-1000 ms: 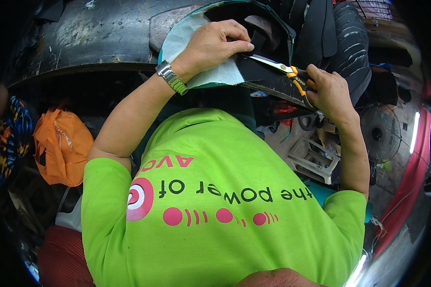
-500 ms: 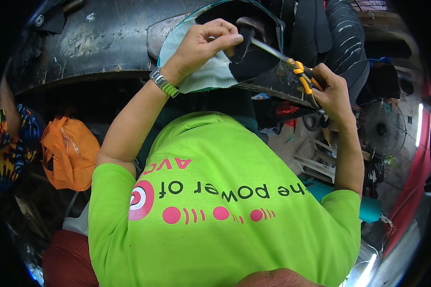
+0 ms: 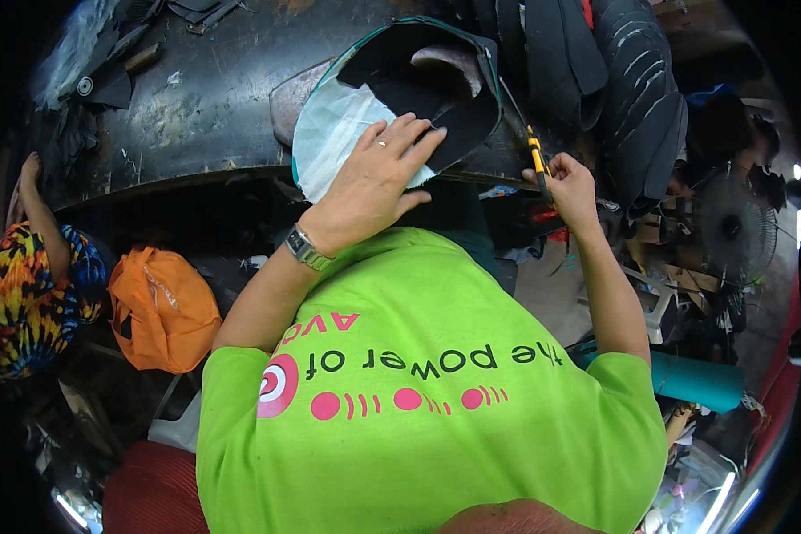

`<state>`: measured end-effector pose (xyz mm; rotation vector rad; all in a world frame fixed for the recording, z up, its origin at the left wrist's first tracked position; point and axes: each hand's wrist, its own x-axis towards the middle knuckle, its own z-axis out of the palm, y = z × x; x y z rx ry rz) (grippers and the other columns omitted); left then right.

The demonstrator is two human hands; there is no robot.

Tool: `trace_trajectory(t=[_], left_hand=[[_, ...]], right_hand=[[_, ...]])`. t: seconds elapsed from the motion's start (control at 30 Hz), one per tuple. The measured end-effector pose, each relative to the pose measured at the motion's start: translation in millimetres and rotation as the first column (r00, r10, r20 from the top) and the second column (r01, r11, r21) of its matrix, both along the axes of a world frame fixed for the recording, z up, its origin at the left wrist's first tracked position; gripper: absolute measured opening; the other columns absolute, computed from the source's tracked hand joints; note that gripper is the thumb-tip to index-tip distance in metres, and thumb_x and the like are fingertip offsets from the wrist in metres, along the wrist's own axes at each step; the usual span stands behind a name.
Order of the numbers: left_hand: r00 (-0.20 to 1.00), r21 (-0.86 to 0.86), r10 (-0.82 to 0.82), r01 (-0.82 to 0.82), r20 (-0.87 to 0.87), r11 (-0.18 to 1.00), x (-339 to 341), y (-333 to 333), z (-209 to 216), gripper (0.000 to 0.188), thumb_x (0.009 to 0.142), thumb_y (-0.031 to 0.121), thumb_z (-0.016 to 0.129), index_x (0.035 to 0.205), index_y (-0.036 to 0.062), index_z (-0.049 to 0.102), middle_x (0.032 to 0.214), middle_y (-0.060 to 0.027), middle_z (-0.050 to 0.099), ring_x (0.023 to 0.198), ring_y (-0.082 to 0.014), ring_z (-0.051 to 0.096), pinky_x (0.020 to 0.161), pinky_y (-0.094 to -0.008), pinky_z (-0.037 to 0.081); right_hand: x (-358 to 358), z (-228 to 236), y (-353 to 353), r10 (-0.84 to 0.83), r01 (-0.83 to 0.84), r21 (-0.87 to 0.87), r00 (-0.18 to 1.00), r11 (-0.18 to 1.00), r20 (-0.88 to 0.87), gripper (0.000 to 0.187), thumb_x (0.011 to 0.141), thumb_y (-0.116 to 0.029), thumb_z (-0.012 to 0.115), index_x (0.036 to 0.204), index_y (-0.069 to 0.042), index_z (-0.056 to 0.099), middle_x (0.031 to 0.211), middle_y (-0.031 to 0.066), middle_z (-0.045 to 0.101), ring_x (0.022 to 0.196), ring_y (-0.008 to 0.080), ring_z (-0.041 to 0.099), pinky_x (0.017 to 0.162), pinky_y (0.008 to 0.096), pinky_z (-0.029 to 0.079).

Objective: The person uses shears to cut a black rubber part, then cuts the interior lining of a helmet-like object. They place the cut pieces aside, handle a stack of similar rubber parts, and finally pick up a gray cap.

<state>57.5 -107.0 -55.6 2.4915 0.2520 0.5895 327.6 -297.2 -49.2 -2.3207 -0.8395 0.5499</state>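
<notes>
The left hand [image 3: 378, 178] lies spread, gripping nothing, on the pale cloth [image 3: 329, 129] beneath it; the right hand [image 3: 568, 189] grasps the scissors [image 3: 536, 153]. The cloth is best steadied with a flat palm, scissors kept clear.

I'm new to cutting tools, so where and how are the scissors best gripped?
Probably by the yellow-and-black handles, coming from the near right side, as the right hand does: the blades point away, toward the far left.

The dark table [image 3: 222, 111] bears black pieces [image 3: 111, 89] and a brownish slab [image 3: 287, 107] (perhaps metal) partly under a green-edged piece [image 3: 334, 129].
</notes>
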Motion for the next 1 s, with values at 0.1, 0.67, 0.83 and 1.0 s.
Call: trace_trajectory(t=[0.1, 0.67, 0.83, 1.0], left_hand=[[0.999, 0.072, 0.014, -0.010, -0.047, 0.997, 3.6, 3.2, 0.0, 0.055, 0.091, 0.006, 0.061, 0.145, 0.0073, 0.047, 0.138, -0.0195, 0.054, 0.132, -0.0365, 0.049, 0.109, -0.0436, 0.039], [0.947, 0.163, 0.296, -0.274, -0.124, 0.948, -4.3, 6.4, 10.7, 0.066, 0.088, -0.009, 0.046, 0.150, 0.0099, 0.040, 0.152, -0.0186, 0.043, 0.142, -0.0440, 0.036, 0.113, -0.0626, 0.026], [0.939, 0.233, 0.267, -0.215, -0.219, 0.948, -1.0, -1.4, -8.9, 0.067, 0.085, -0.008, 0.049, 0.150, 0.0064, 0.039, 0.154, -0.0213, 0.037, 0.142, -0.0494, 0.030, 0.113, -0.0665, 0.022], [0.941, 0.236, 0.255, -0.202, -0.222, 0.950, 0.3, -1.8, -8.5, 0.068, 0.085, -0.008, 0.050, 0.150, 0.0061, 0.038, 0.153, -0.0218, 0.038, 0.142, -0.0495, 0.030, 0.113, -0.0661, 0.023]], right_hand=[[0.7, -3.2, 11.1, -0.013, 0.041, 0.185, 0.989, 0.982, -0.149, 0.040, 0.076, -0.023, 0.088, 0.073, -0.006, 0.051, 0.058, -0.0076, 0.044, 0.051, 0.0012, 0.037, 0.047, 0.0217, 0.028], [-75.2, 24.2, 8.9, 0.459, -0.232, 0.413, 0.207, 0.881, -0.864, 0.055, 0.087, -0.049, 0.071, 0.113, -0.003, 0.056, 0.079, 0.0076, 0.062, 0.064, 0.0127, 0.061, 0.060, 0.0247, 0.051], [-82.0, 6.9, -1.5, 0.248, -0.144, 0.225, 0.163, 0.964, -0.955, 0.052, 0.088, -0.053, 0.070, 0.106, -0.005, 0.057, 0.077, 0.0095, 0.062, 0.063, 0.0155, 0.062, 0.058, 0.0270, 0.051], [-79.5, 0.7, -0.7, 0.236, -0.108, 0.216, 0.230, 0.970, -0.944, 0.051, 0.089, -0.055, 0.068, 0.104, -0.007, 0.059, 0.075, 0.0085, 0.063, 0.061, 0.0155, 0.062, 0.059, 0.0268, 0.051]])
